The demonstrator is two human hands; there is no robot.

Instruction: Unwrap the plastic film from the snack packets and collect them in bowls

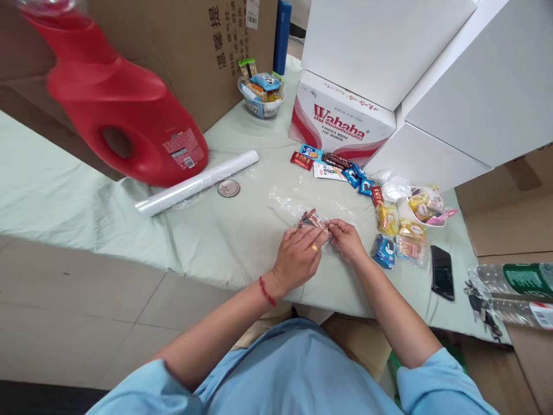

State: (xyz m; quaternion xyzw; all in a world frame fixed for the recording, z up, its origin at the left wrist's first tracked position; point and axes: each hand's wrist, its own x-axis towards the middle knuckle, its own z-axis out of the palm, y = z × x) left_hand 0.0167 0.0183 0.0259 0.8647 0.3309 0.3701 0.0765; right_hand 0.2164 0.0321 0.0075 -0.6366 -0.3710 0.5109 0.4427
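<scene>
A brown-and-red snack packet (311, 218) lies on a sheet of clear plastic film (285, 200) on the table, near its front edge. My left hand (300, 253), with a ring and a red bracelet, presses its fingers together over the packet and partly hides it. Right beside it, my right hand (344, 237) pinches at the film by the packet's right side; its fingertips are partly covered. To the right are yellow packets (387, 219), a blue packet (384, 251) and a white container of snacks (421, 216). Several more wrapped snacks (329, 171) lie behind.
A plastic film roll (196, 183) and a round metal lid (228, 188) are at left, by a red jug (129, 109). A snack bowl (261, 106) and Wahaha box (341, 121) stand behind. A phone (442, 272), keys (483, 308) and bottles (518, 279) are at right.
</scene>
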